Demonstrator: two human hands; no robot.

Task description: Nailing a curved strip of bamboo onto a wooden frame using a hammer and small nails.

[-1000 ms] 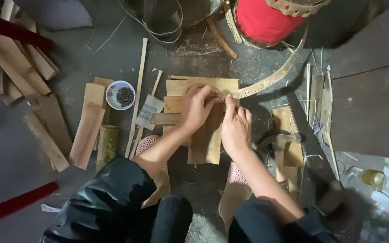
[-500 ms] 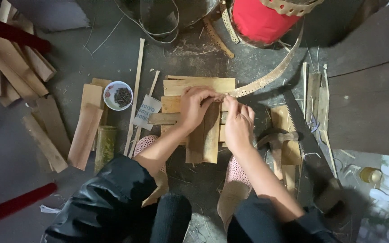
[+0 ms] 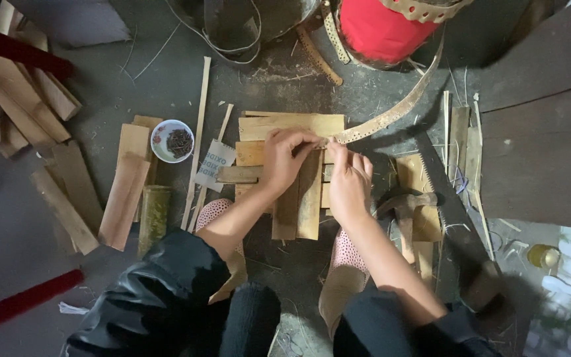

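Wooden slats (image 3: 123, 192) lie on the floor at your far left, with a small white bowl (image 3: 172, 140) of dark bits beside them. Your left hand (image 3: 285, 158) rests curled on the stacked wooden boards (image 3: 292, 125), fingers pinching the end of a perforated strip (image 3: 391, 116). Your right hand (image 3: 348, 182) pinches that same end just beside it. A hammer (image 3: 408, 201) and saw (image 3: 447, 192) lie farther right

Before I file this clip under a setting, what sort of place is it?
Probably a small floor-level woodcraft workshop. Cut wood slats lie stacked on a bare concrete floor, a hammer and handsaw sit beside them, and a small bowl of nails is close by.
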